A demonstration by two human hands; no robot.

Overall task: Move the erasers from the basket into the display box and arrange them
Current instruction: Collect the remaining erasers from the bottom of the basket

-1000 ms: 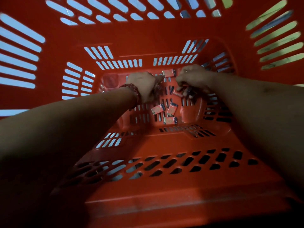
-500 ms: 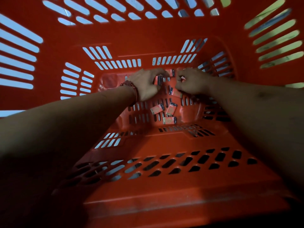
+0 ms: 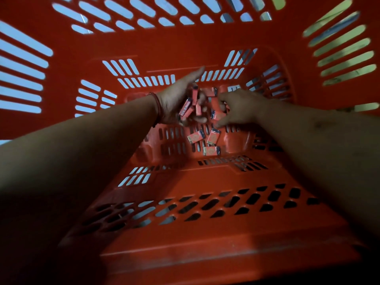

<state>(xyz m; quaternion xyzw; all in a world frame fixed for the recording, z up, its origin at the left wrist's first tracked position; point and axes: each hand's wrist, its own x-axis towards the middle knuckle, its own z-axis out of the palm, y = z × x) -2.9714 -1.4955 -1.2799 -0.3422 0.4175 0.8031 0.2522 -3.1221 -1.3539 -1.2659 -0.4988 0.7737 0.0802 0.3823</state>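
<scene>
Deep inside the red basket [image 3: 226,239], both arms are reached down to its slotted floor. On the left, the left hand [image 3: 174,99] is turned with the palm sideways, and its fingers are curled round a bundle of erasers [image 3: 188,106] — it is used, it seems, as a store, so that many pieces can be carried out in one trip. A red bracelet [image 3: 158,108] is worn on that wrist. Below the middle, three loose erasers [image 3: 211,151] are seen flat on the floor, near each other and not yet collected. On the right, the right hand [image 3: 240,105] is lowered with fingers spread over one more eraser [image 3: 218,115], just beside the bundle — whether this piece is pinched or only touched cannot be told in the poor light. The display box is not seen; the gathering part of the task is judged to be in hand.
</scene>
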